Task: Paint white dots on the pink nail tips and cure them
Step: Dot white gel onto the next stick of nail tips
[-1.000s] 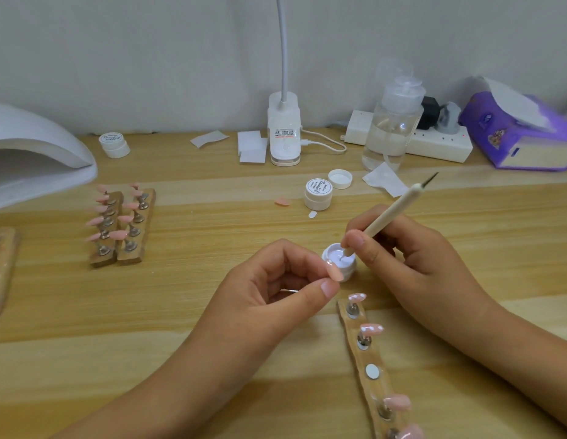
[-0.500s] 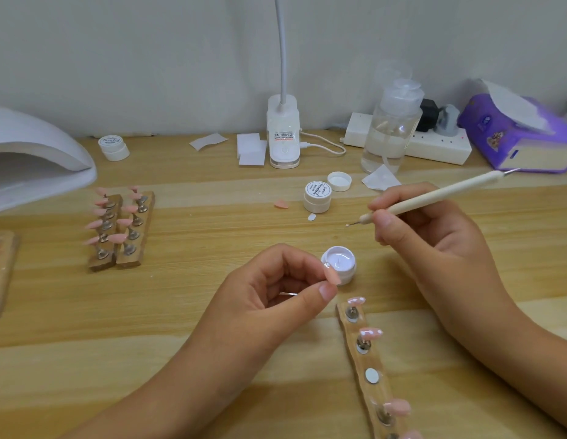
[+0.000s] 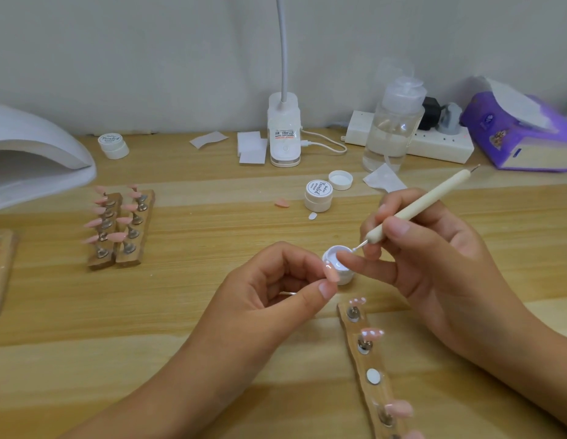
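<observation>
Left hand [image 3: 269, 296]: fingers pinch one pink nail tip [image 3: 331, 272], held at the left edge of the open white gel pot [image 3: 339, 274] on the bench [image 3: 181, 312]. Dotting tool [image 3: 415, 210]: metal point over the pot's right rim. Right hand [image 3: 434, 258]: right of the pot, fingers gripping the tool, one finger stretched over the pot.

Pale wall [image 3: 149, 52] behind wooden table [image 3: 212, 248]

**Around the open jar [image 3: 345, 276]**

On the counter [image 3: 149, 312], a closed jar [image 3: 318, 196] and a lid [image 3: 340, 179] lie behind it. Two racks [image 3: 130, 259] stand well left, with the curing lamp [image 3: 38, 153] beyond them. Another rack [image 3: 367, 362] lies just before it.
</observation>
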Demonstrator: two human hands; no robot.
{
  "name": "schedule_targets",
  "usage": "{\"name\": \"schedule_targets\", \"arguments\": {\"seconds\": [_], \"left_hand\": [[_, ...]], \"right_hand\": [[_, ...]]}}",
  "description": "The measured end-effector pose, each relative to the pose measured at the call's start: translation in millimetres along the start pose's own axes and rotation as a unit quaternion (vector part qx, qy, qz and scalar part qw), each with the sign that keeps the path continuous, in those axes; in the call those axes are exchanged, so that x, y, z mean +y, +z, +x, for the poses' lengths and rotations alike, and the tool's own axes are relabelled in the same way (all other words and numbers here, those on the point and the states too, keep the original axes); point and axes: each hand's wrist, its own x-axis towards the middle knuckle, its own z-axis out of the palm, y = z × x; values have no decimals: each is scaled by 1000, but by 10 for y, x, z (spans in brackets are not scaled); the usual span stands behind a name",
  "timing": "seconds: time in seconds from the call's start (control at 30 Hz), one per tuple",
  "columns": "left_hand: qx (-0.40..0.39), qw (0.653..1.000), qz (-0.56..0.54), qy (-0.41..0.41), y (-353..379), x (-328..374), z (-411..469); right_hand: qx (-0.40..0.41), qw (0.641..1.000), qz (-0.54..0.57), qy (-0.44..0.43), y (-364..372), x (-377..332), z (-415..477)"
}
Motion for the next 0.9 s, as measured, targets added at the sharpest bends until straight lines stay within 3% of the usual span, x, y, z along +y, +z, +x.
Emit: {"name": "schedule_targets", "arguments": {"seconds": [0.27, 0.9], "left_hand": [[-2, 1000, -3, -1, 7, 16, -9], [-1, 1000, 3, 3, 5, 4, -3]], "right_hand": [[-37, 998, -44, -4, 40, 4, -40], [-17, 998, -52, 1, 53, 4, -40]]}}
